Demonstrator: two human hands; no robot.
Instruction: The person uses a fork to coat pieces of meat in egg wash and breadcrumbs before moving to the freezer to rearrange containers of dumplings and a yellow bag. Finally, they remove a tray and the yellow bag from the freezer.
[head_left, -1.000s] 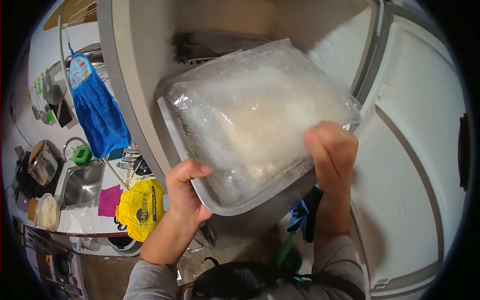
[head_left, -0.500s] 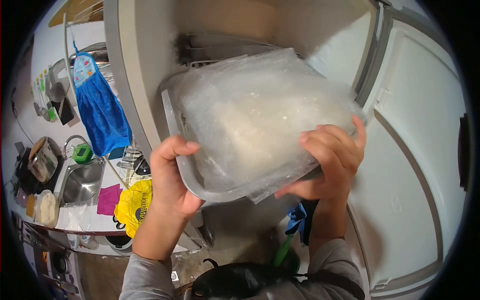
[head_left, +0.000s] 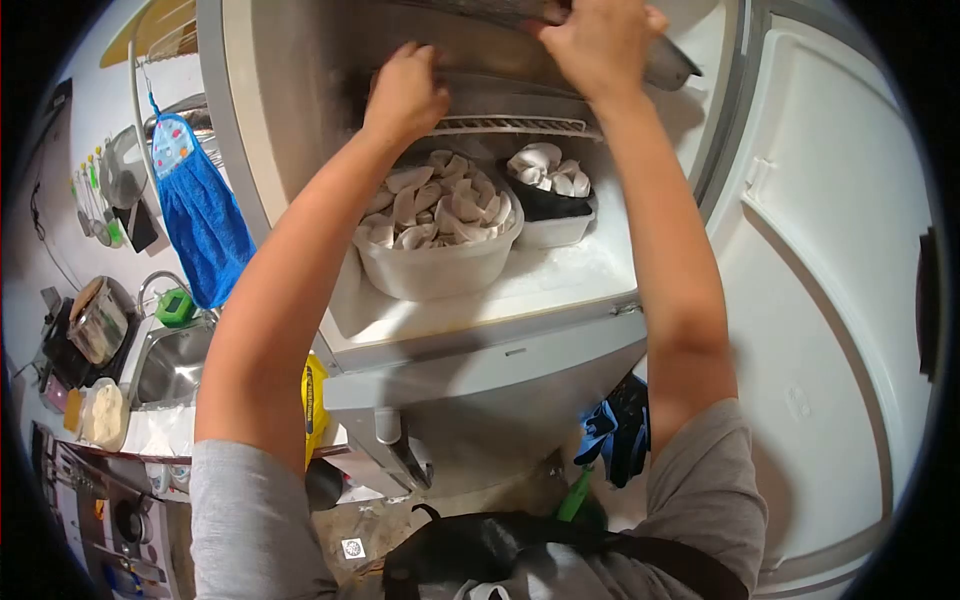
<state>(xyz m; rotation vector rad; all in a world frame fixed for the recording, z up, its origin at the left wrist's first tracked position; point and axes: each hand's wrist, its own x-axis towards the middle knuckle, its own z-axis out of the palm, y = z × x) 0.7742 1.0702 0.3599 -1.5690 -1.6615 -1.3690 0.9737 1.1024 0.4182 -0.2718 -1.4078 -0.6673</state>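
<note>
Fisheye distortion bows the edges, with 4 black corners. The freezer's (head_left: 590, 275) floor is bright, its upper interior dim; shadows cross freezer and door (head_left: 800, 300). The tray (head_left: 668, 66) looks blurred.

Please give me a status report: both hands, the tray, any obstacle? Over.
Right hand grips tray, partly out of frame. Left hand near wire rack, contact unclear. Bowl of dumplings lower than rack, apart from tray.

in the open freezer (head_left: 590, 285), the right hand (head_left: 602, 50) grips a metal tray (head_left: 668, 66) toward its right end; the left hand (head_left: 406, 98) is near its left part, contact unclear. nearer, a round tub (head_left: 440, 268) of dumplings (head_left: 440, 205) stands left of a smaller container (head_left: 555, 233).
</note>
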